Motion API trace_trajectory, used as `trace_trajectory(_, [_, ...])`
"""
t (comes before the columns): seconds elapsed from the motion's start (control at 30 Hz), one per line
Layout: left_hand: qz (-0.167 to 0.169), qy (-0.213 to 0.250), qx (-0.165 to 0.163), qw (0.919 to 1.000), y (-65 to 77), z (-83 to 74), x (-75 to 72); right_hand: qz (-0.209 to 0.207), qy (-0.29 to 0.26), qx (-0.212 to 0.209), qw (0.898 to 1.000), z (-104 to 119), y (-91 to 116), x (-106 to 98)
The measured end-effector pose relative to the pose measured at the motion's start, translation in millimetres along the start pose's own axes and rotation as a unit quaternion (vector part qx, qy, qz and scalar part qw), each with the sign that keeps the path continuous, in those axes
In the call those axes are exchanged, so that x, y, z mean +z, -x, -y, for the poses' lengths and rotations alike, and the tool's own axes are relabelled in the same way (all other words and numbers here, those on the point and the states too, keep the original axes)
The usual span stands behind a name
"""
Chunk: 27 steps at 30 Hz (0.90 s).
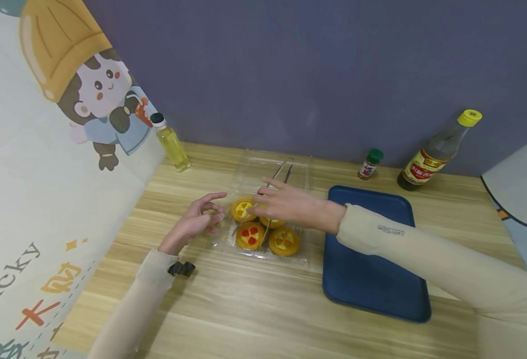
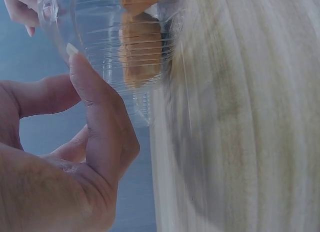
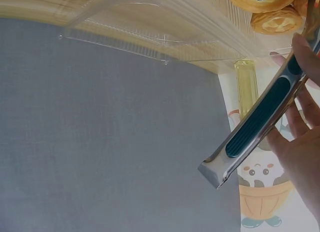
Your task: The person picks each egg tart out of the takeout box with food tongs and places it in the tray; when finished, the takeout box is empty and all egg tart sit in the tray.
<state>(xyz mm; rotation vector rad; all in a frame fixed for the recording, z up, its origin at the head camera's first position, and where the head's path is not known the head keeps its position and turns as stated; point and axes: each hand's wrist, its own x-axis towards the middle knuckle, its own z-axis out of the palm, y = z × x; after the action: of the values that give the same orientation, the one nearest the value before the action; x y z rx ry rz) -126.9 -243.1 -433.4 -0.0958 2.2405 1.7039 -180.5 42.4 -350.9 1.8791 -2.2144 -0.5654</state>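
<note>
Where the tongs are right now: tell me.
In the head view, the tongs are in the right hand near the centre, over the tarts, left of the blue tray.

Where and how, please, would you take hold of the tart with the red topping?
I'd grip the tart by opposite sides of its crust, using the tongs from above: it lies topping up, the crust rings the red topping, and the clear container stands open.
</note>
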Motion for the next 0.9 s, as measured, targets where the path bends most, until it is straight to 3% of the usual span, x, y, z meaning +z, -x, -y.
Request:
trace_trajectory(0.5, [0.001,0.000,-0.010,0.9999,1.4,0.2,0.2,0.040,-0.013,-0.003,0.999,0,-15,6])
trace_trajectory(0.9, [0.000,0.004,-0.004,1.0000,0.9,0.2,0.5,0.020,0.004,-0.003,1.000,2,-11,15])
